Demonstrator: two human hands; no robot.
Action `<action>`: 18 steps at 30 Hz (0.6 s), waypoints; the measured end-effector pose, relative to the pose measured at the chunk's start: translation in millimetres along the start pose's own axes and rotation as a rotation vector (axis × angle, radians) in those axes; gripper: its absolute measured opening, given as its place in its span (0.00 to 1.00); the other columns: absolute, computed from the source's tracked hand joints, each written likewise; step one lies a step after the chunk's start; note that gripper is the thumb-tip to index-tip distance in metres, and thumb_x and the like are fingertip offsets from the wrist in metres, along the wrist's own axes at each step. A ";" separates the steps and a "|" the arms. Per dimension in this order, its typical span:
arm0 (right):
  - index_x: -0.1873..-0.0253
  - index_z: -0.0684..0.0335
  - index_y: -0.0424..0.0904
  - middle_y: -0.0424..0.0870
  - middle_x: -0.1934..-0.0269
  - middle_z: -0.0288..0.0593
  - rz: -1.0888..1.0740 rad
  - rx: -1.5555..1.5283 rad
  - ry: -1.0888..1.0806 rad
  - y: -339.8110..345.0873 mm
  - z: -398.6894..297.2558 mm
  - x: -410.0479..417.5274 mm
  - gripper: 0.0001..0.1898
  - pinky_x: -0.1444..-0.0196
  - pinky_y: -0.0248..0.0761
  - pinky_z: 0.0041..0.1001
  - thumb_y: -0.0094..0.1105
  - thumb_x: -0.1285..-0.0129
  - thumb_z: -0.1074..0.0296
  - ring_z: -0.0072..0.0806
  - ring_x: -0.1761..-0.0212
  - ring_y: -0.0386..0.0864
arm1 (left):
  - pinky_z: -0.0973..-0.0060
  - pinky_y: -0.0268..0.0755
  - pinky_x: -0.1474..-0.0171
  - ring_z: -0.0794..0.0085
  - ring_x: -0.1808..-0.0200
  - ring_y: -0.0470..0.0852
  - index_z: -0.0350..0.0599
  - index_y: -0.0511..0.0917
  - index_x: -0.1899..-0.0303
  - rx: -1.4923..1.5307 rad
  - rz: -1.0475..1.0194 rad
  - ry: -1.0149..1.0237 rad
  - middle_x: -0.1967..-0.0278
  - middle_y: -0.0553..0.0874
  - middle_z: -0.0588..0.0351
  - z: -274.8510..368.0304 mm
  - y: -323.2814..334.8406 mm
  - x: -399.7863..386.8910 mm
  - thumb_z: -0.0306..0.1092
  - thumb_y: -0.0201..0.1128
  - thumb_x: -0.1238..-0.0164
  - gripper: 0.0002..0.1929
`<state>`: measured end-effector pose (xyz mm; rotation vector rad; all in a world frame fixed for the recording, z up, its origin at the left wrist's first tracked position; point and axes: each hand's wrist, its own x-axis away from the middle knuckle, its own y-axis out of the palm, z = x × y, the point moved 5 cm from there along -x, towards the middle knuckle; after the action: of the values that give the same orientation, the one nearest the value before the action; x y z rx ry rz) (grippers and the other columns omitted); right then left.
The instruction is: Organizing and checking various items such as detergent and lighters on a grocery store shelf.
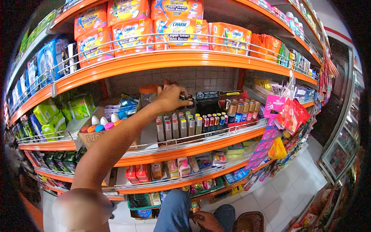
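Observation:
My left hand (171, 97) reaches into a middle shelf. Its thumb and forefinger are at small dark-capped bottles (189, 100) behind rows of slim bottles; whether they grip one is unclear. Beside its fingers stands a clear jar with an orange-red lid (149, 89). In front are clear roll-on style bottles (183, 127), with small coloured bottles (211, 121) and gold-capped bottles (239, 110) to the right. My right hand (207, 221) is low by my knees, partly cut off by the picture's edge, its fingers bent; what it may hold is hidden.
An orange shelf edge with a wire rail (174, 59) runs above my left hand, bearing orange Charm packs (179, 32). A cardboard box (92, 138) holds egg-shaped items. Pink sachet strips (263, 145) hang at right. A brown woven basket (249, 221) stands on the tiled floor.

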<state>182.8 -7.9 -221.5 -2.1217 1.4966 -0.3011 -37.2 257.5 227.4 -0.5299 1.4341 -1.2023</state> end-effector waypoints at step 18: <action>0.48 0.63 0.85 0.89 0.60 0.44 0.017 -0.063 0.050 3.2 13.6 1.3 0.11 0.57 0.81 0.31 0.65 0.26 0.64 0.31 0.61 0.88 | 0.34 0.56 0.34 0.46 0.41 0.83 0.55 0.91 0.54 0.038 0.081 -0.099 0.52 0.91 0.48 11.1 -9.4 -9.0 0.62 0.76 0.44 0.25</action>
<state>187.0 -6.0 -234.7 -2.1643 1.5707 -0.3067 -27.4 257.5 241.5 -0.4941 1.3335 -1.1218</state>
